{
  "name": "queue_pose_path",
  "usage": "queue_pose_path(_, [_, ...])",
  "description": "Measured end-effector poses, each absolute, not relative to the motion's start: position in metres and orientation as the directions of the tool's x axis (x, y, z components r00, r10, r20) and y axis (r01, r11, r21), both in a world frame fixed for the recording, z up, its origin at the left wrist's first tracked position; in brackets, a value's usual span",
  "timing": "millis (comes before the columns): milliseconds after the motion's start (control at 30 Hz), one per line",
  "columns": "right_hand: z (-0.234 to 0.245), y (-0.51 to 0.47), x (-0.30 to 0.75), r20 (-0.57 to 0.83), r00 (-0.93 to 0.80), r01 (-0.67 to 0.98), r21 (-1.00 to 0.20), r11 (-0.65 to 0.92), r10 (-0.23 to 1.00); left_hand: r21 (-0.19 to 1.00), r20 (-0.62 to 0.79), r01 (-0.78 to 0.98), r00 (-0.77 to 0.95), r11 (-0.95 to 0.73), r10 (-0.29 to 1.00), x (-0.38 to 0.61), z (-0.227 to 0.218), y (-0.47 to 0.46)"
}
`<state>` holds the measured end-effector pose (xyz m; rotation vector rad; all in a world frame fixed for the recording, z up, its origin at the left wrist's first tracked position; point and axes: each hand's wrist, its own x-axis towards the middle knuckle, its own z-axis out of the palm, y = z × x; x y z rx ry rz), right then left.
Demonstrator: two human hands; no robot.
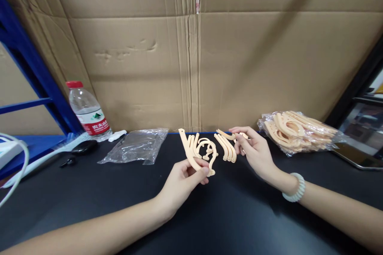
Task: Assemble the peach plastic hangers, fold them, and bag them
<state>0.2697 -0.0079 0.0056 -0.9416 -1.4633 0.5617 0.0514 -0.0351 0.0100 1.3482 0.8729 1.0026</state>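
Observation:
My left hand (189,179) pinches a beige plastic folding-hanger piece (188,147), a long curved arm with its holed end pointing up and to the left. A curved hook (214,155) meets the arm's lower end by my fingertips; whether the two are joined I cannot tell. My right hand (253,149) has thumb and fingers closed on a similar hanger arm (226,134), which points left. Below it lie several matching hanger arms (226,149) side by side. More arms (193,145) and curved hooks (205,143) lie behind my left hand, partly covered.
On the right, a clear bag of beige hanger parts (295,129) lies by a phone (356,155). A flattened plastic bag (136,145) and a red-capped water bottle (89,111) are on the left, near a black object (85,147) and white cable (25,159). Cardboard (134,67) stands behind.

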Motion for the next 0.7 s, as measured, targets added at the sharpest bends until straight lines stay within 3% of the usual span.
queue_pose_path(133, [0.013,-0.026,0.257,0.49,0.097,-0.014,-0.87,0.493,0.866,0.996,0.042,-0.091,0.346,-0.011,0.937,0.05,0.007,-0.034])
queue_pose_path(400, [0.004,-0.056,0.253,0.37,0.118,-0.069,-0.923,0.38,0.921,0.996,0.052,-0.084,0.337,-0.025,0.94,0.051,0.008,-0.034])
queue_pose_path(533, [-0.002,-0.056,0.252,0.264,0.123,-0.192,-0.939,0.284,0.957,0.996,0.067,-0.081,0.362,-0.04,0.93,0.05,0.006,-0.034])
queue_pose_path(700, [-0.006,-0.053,0.243,0.089,-0.036,-0.387,-0.92,0.068,0.995,0.995,0.095,-0.08,0.422,-0.067,0.901,0.047,0.004,-0.033])
